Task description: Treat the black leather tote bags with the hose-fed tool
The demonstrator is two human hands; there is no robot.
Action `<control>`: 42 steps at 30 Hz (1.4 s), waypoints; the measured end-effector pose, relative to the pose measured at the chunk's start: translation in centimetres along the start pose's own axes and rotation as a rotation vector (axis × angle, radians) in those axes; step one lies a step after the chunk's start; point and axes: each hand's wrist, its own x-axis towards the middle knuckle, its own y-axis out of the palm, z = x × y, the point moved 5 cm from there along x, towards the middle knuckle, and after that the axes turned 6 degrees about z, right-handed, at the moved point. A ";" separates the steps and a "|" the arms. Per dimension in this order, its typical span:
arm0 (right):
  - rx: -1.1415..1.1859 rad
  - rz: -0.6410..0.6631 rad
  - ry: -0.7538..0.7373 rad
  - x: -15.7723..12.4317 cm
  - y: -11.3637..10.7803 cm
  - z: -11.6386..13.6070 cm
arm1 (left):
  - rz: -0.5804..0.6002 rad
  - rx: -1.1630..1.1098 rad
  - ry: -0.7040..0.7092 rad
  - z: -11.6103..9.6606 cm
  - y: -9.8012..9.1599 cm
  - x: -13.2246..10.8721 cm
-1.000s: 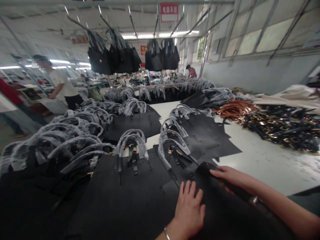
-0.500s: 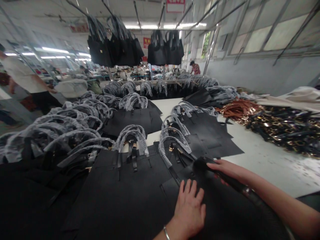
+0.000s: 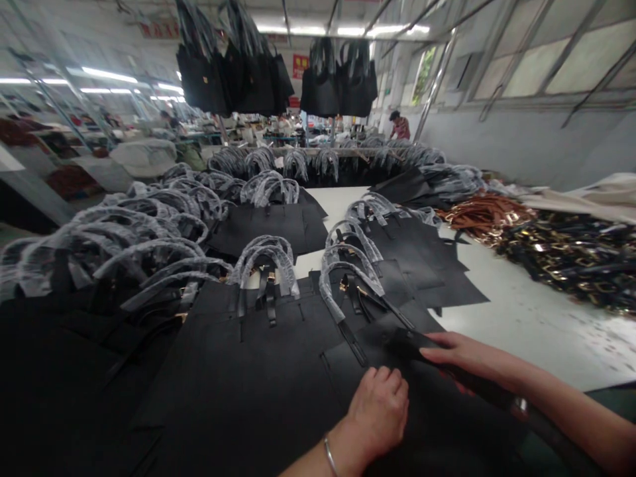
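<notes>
My left hand rests on a flat black leather bag panel in front of me, its fingers curled under into a loose fist. My right hand lies along a black strap on that panel, fingers wrapped over it. A bracelet sits on my left wrist. Just beyond the hands lie more black panels with plastic-wrapped handles.
Stacks of black bag panels with wrapped handles fill the left and far side of the white table. Brown straps and dark straps with gold buckles are piled at right. Finished black bags hang overhead. A person works far back.
My left hand's fingers have curled from flat into a loose fist on the panel. My right hand slid slightly along the strap. The view tilted down; the person at left has left the frame.
</notes>
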 end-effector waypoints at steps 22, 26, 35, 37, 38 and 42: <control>-0.112 -0.125 -0.248 2.3 2.4 4.4 | -0.066 0.128 0.164 -0.1 1.1 -0.3; -0.130 0.062 -0.098 1.1 3.6 3.7 | -0.099 0.158 0.321 -0.5 2.2 -0.6; -0.150 0.154 -0.042 3.6 6.5 6.0 | -0.097 0.131 0.336 -0.3 2.3 -0.4; -0.187 0.185 -0.049 3.5 6.2 6.8 | -0.096 0.118 0.336 -0.3 2.1 -0.6; -0.205 0.206 -0.035 3.3 5.9 7.0 | -0.095 0.111 0.331 -0.3 2.1 -0.6; -0.265 0.298 0.046 2.6 4.0 6.4 | -0.084 0.073 0.296 -0.2 1.9 -0.8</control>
